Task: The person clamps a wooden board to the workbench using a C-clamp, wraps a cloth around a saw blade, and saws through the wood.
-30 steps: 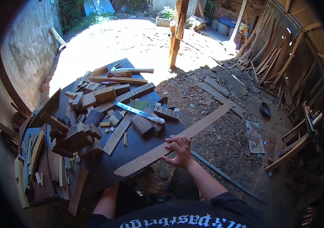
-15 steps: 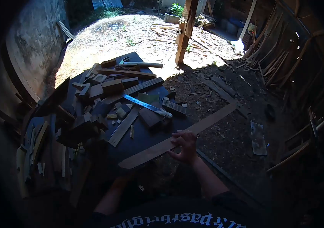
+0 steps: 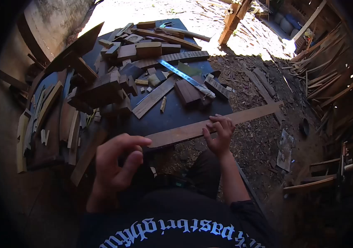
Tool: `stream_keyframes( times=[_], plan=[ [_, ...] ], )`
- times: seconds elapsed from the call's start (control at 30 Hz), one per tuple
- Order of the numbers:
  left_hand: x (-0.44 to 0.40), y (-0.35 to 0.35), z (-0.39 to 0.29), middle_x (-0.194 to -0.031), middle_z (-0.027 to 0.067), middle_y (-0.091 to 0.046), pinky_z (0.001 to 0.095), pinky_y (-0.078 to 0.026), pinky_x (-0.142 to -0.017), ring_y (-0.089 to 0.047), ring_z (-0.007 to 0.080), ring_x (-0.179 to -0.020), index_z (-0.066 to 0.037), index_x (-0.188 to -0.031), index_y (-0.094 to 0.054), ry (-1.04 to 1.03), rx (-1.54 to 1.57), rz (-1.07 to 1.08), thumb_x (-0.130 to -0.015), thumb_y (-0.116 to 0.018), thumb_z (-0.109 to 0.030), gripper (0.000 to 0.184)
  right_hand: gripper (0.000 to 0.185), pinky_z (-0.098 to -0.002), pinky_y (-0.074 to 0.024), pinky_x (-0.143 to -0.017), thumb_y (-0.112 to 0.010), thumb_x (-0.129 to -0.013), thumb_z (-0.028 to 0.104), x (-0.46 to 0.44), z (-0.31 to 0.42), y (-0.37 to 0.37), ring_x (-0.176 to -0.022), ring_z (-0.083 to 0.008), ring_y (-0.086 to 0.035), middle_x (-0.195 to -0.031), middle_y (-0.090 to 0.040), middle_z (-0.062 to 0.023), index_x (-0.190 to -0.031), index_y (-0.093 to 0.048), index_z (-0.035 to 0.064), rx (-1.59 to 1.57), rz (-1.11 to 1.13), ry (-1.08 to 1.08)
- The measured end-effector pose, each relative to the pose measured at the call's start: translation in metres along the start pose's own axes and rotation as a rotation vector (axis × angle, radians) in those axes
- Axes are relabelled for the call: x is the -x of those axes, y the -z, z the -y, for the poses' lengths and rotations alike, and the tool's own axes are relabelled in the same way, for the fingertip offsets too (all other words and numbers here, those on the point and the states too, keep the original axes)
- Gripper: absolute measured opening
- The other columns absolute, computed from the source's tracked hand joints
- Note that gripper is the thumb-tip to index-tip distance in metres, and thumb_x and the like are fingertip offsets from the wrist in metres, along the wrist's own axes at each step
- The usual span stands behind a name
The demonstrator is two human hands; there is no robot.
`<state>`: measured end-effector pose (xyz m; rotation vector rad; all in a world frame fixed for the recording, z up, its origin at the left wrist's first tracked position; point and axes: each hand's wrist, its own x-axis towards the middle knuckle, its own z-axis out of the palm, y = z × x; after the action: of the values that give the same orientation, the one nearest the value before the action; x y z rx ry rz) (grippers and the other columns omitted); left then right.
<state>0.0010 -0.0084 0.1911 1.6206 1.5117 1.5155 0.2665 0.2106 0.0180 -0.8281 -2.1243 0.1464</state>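
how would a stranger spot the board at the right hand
Find the dark table. Along its near edge runs a long, flat board, the right hand on it. Unlike the blocks piled beyond, it juts past the table's right side.

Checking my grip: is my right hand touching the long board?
Touching: the head view shows your right hand curled over the near edge of the long board.
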Motion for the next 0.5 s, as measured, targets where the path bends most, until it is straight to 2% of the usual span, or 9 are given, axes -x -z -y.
stream_keyframes(
  times=[0.03,0.07,0.1,0.17,0.3,0.5],
  plan=[
    [-0.004,0.017,-0.010,-0.087,0.0113,-0.066,0.0287,-0.047,-0.066,-0.062,0.0160,-0.074,0.005,-0.126,-0.063,-0.265,-0.052,-0.185,-0.103,-0.064,-0.026,0.039,0.019,-0.0442,-0.0343,-0.109,-0.079,-0.082,0.026,-0.001,0.000,-0.002,-0.118,-0.0286,-0.063,-0.113,-0.070,-0.0057,-0.086,-0.067,0.0122,0.000,-0.015,0.007],
    [-0.012,0.031,-0.024,-0.099,0.0154,-0.066,0.0299,-0.047,-0.067,-0.061,0.0182,-0.078,0.007,-0.141,-0.049,-0.462,-0.092,-0.329,-0.102,-0.066,-0.039,0.063,0.017,-0.0443,-0.0342,-0.109,-0.079,-0.083,0.025,-0.002,0.001,-0.004,-0.118,-0.0287,-0.063,-0.112,-0.070,-0.0057,-0.086,-0.067,0.0119,-0.009,-0.010,0.008],
    [-0.023,0.040,-0.035,-0.100,0.0155,-0.065,0.0305,-0.047,-0.068,-0.060,0.0188,-0.080,0.007,-0.141,-0.050,-0.627,-0.124,-0.403,-0.101,-0.066,-0.038,0.062,0.016,-0.0443,-0.0340,-0.109,-0.078,-0.083,0.024,-0.001,0.002,-0.003,-0.118,-0.0289,-0.063,-0.112,-0.071,-0.0058,-0.086,-0.067,0.0116,-0.012,-0.007,0.001],
    [-0.038,0.045,-0.051,-0.103,0.0156,-0.065,0.0317,-0.046,-0.071,-0.060,0.0199,-0.083,0.006,-0.140,-0.050,-0.799,-0.124,-0.386,-0.101,-0.066,-0.037,0.061,0.015,-0.0444,-0.0337,-0.110,-0.077,-0.084,0.022,-0.002,0.002,-0.005,-0.117,-0.0292,-0.064,-0.112,-0.071,-0.0058,-0.085,-0.067,0.0111,-0.014,-0.015,-0.001],
    [-0.067,0.027,-0.050,-0.108,0.0158,-0.063,0.0342,-0.045,-0.077,-0.059,0.0220,-0.090,0.005,-0.140,-0.051,-0.818,-0.031,-0.222,-0.100,-0.066,-0.035,0.059,0.013,-0.0451,-0.0366,-0.108,-0.075,-0.086,0.019,-0.003,0.003,-0.005,-0.114,-0.0304,-0.064,-0.112,-0.071,-0.0077,-0.085,-0.066,0.0095,0.010,-0.029,0.011],
    [-0.070,0.023,-0.038,-0.117,0.0161,-0.061,0.0378,-0.044,-0.086,-0.058,0.0253,-0.101,0.004,-0.138,-0.052,-0.807,0.044,-0.177,-0.098,-0.067,-0.031,0.055,0.009,-0.0446,-0.0472,-0.096,-0.074,-0.087,0.014,-0.012,0.007,0.003,-0.108,-0.0327,-0.065,-0.111,-0.070,-0.0110,-0.089,-0.068,0.0067,0.035,0.039,0.049]
  ],
)
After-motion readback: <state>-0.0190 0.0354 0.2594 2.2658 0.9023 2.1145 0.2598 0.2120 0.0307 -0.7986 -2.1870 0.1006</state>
